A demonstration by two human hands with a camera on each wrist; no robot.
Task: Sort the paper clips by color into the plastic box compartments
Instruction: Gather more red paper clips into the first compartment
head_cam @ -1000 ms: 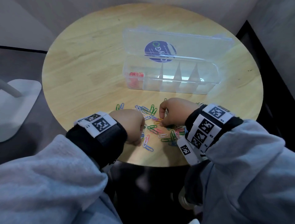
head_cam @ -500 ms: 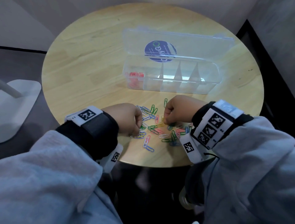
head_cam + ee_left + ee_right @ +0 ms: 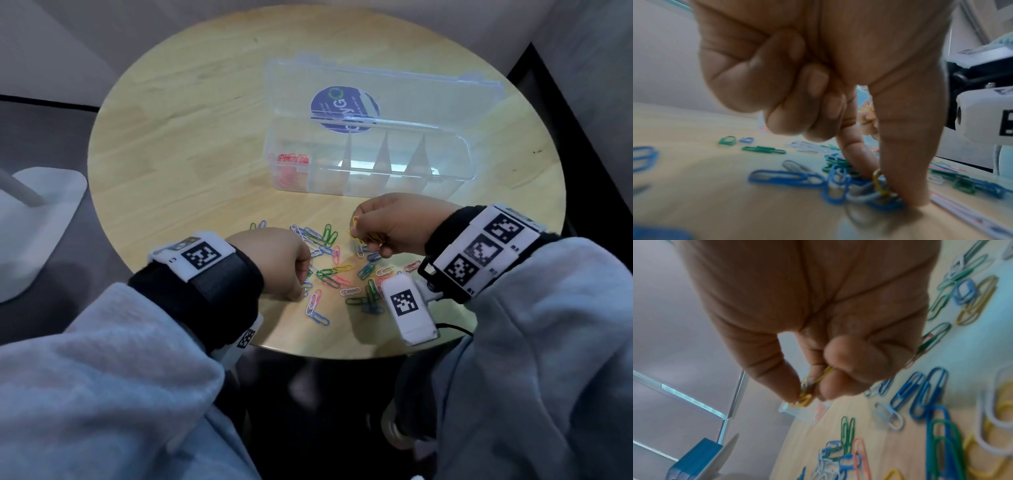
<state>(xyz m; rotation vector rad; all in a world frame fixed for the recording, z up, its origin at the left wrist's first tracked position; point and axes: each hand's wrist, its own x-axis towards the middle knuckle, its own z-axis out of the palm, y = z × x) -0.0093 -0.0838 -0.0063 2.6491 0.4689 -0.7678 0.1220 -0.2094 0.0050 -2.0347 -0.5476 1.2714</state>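
Loose paper clips (image 3: 337, 263) in blue, green, white, pink and yellow lie scattered on the round wooden table (image 3: 191, 144). Behind them stands the clear plastic box (image 3: 455, 161) with its lid open; red clips (image 3: 291, 164) fill its leftmost compartment. My right hand (image 3: 394, 222) hovers above the pile and pinches yellow clips (image 3: 805, 395) between thumb and fingertips. My left hand (image 3: 281, 260) is down at the pile's left side, thumb and forefinger closed on a yellow clip (image 3: 879, 183) among blue ones.
The box's other compartments, split by dividers (image 3: 383, 154), look empty. A white stand base (image 3: 37, 205) sits on the floor left of the table. The table's near edge (image 3: 342, 353) is just below the clips.
My right hand has risen off the pile toward the box with yellow clips in its pinch. My left hand shifted up and right into the pile's left side.
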